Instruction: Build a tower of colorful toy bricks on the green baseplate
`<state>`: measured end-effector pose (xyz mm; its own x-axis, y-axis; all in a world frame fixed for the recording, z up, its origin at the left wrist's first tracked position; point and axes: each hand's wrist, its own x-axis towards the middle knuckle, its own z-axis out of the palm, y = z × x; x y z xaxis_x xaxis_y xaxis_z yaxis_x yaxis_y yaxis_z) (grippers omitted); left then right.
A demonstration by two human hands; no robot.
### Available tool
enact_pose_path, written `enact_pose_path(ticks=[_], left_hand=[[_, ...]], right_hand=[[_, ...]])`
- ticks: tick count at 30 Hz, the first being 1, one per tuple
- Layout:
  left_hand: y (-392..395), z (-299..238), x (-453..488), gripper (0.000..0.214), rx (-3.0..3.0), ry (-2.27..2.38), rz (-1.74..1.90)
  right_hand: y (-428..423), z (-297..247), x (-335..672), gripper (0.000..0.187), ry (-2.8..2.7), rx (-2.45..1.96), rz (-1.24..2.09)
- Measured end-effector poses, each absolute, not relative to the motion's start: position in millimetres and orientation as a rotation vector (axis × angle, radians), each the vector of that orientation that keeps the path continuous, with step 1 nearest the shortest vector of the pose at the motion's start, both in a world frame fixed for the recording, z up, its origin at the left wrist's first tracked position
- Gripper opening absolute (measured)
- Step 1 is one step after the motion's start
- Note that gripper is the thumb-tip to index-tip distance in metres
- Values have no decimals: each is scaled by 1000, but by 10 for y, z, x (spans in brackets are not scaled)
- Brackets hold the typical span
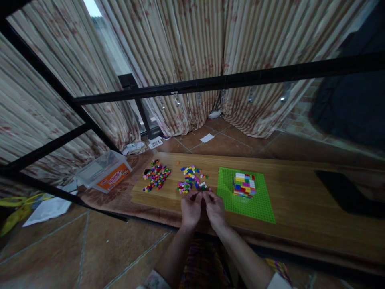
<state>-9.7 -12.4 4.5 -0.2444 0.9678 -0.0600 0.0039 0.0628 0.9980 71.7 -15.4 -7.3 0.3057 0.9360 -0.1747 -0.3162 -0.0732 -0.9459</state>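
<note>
My left hand (191,208) and my right hand (214,207) meet at the fingertips over the near edge of the wooden board. Both are closed in a pinch, and whatever sits between the fingers is too small or hidden to make out. Just beyond them lies a loose pile of coloured toy building bricks (191,173), some of it partly behind my fingers. To the right, a green studded baseplate (225,198) carries a blocky multicoloured brick build (245,185). A denser heap of small bricks (157,176) lies farther left.
The wooden board (294,188) rests on a brown cloth-covered surface. A clear plastic box (104,170) with an orange label stands at the left. A black flat object (345,192) lies on the right. Black metal bars (210,85) cross in front of striped curtains (192,44).
</note>
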Motion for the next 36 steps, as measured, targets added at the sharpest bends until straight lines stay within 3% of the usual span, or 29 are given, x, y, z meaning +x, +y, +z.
enact_pose_path(ticks=[5, 15, 36], left_hand=[[-136, 86, -52, 12, 1124, 1494, 1355], [-141, 47, 13, 17, 1038, 1435, 1412], [-153, 25, 67, 17, 868, 1427, 1509]], right_hand=[[-136, -141, 685, 21, -677, -1278, 1090], [-119, -206, 654, 33, -698, -1283, 1055], [-122, -191, 550, 34, -718, -1401, 945]])
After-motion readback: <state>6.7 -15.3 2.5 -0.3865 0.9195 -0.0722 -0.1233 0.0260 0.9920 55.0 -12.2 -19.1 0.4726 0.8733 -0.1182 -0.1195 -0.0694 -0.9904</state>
